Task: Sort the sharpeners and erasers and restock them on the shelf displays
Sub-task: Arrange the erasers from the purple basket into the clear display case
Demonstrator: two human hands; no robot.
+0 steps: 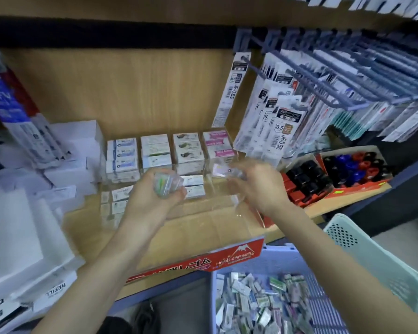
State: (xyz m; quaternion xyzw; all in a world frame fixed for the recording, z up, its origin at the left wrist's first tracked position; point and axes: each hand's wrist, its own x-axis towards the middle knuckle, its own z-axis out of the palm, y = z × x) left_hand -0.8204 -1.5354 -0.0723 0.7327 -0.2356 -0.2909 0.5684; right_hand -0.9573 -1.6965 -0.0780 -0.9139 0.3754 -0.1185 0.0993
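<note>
Left hand [152,197] around clear packet [167,183]

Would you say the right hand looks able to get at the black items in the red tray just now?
Probably yes: the black items lie in the open-topped red tray just beside the right hand, nothing between, though that hand pinches a clear packet.

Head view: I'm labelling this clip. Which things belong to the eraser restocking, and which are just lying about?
Job: clear packet in the left hand; right hand; stacked erasers; blue basket.
Lying about: hanging refills; white boxes; green basket.
</note>
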